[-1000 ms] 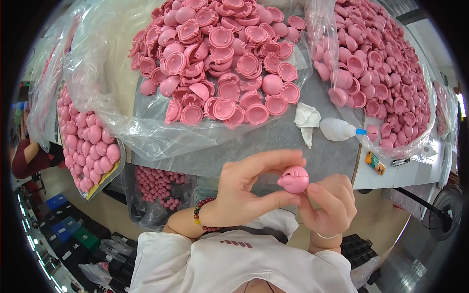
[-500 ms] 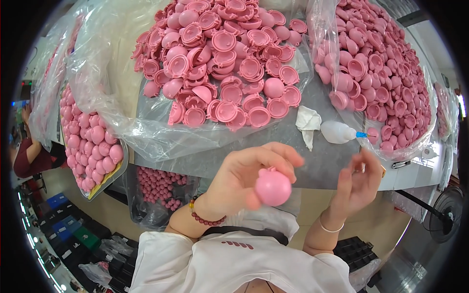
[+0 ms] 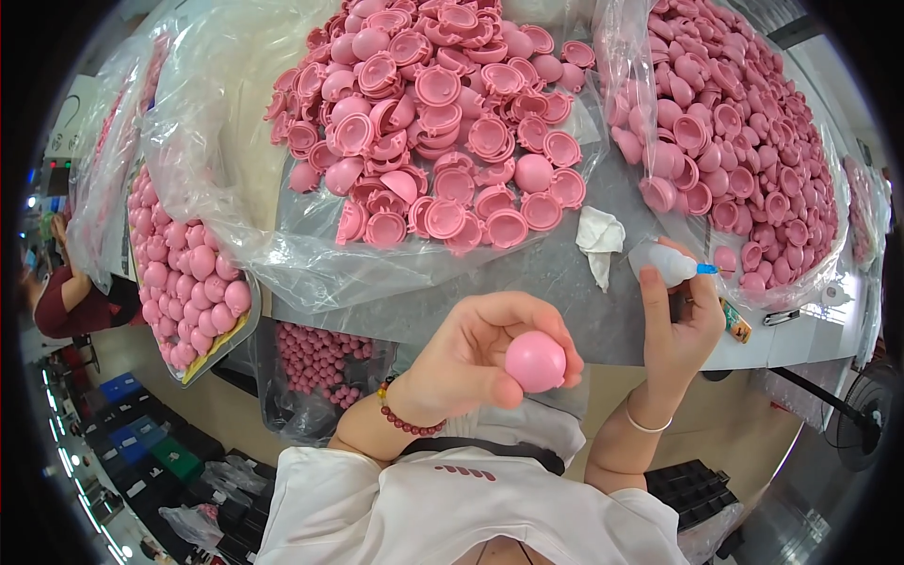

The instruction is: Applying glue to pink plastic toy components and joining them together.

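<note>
In front of my body, my left hand (image 3: pixel 463 363) is closed round a glossy pink plastic ball (image 3: pixel 534 361), held by the thumb and fingers. My right hand (image 3: pixel 680 331) has its thumb and fingers round a white squeeze bottle (image 3: pixel 667 265) with a blue tip, which points right. The bottle is at the table's right part, beside a crumpled white cloth (image 3: pixel 599 240). Beyond my hands lies a heap of pink half shells (image 3: pixel 444 218) on clear plastic sheeting.
Another large heap of pink half shells (image 3: pixel 730 122) fills the right side in plastic. At left, a tray (image 3: pixel 222 345) bears many pink balls. Below the table edge sits a bin of small pink pieces (image 3: pixel 315 363). A fan (image 3: pixel 859 419) stands far right; a person's arm (image 3: pixel 68 254) shows far left.
My right hand has reached forward and taken hold of the squeeze bottle, which is now tilted slightly. My left hand has turned the pink ball, so its small lug now faces down and right.
</note>
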Action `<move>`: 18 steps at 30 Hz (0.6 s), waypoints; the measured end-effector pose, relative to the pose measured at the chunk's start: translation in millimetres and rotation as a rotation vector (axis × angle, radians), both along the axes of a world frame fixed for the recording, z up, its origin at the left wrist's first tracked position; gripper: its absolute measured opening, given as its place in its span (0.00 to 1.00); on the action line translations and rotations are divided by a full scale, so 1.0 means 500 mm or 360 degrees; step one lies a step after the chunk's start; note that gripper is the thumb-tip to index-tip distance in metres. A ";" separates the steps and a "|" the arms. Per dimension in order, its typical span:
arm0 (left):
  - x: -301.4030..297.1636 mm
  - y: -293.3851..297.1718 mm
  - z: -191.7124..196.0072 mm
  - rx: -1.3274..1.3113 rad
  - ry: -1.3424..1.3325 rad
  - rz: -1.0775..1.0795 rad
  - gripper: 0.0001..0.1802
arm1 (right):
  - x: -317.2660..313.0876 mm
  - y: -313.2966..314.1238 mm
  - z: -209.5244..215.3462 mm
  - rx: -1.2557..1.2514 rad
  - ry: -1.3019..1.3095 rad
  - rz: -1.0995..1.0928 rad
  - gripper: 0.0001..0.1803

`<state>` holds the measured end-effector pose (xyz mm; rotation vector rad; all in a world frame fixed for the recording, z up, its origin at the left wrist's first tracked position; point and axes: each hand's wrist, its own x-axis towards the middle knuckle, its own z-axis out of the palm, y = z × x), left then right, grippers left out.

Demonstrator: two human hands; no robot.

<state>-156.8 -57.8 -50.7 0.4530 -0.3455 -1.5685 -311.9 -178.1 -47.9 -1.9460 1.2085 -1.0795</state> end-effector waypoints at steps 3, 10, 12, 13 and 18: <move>0.002 0.006 0.006 -0.0031 -0.0026 -0.0042 0.29 | -0.003 0.000 -0.004 0.0018 -0.0030 -0.0010 0.11; -0.004 0.010 -0.006 -0.0192 -0.0074 0.0071 0.25 | -0.002 0.000 -0.007 -0.0011 0.0015 -0.0019 0.12; -0.010 0.009 -0.007 -0.0300 -0.0149 0.0234 0.25 | -0.001 0.000 -0.006 -0.0110 0.0121 0.0004 0.14; -0.011 0.007 -0.011 -0.0301 -0.0149 0.0232 0.25 | -0.001 0.001 -0.004 -0.0110 0.0121 0.0002 0.14; -0.005 -0.001 -0.004 -0.0630 -0.0765 0.0510 0.26 | -0.003 0.002 0.000 -0.0071 0.0177 -0.0019 0.20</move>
